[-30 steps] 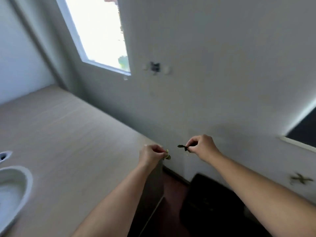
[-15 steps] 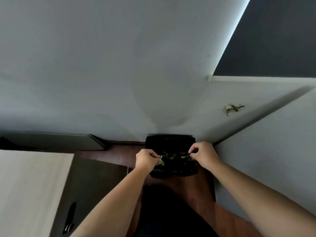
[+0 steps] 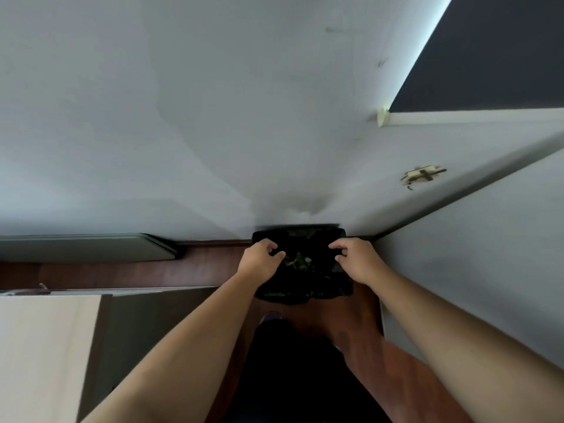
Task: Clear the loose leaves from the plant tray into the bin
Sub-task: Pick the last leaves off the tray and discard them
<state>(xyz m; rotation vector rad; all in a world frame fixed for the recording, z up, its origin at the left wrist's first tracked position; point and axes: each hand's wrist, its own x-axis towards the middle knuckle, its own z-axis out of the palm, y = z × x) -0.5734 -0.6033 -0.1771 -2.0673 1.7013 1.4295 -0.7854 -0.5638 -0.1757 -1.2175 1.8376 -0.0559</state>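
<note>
Near the frame's centre, left hand point(image 3: 259, 260) and right hand point(image 3: 355, 258) hover loosely open, empty, over a black bin point(image 3: 302, 293) holding leaves point(image 3: 298, 260).

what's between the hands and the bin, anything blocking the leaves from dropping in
Nothing visible. Both the left hand and right hand hang over the open bin, and green leaves already lie inside.

A black-lined bin point(image 3: 305, 288) sits in a floor corner, walls point(image 3: 473, 254) close behind and to its right. Its open top is partly covered by both hands; floor point(image 3: 183, 270) to its left lies bare.
</note>
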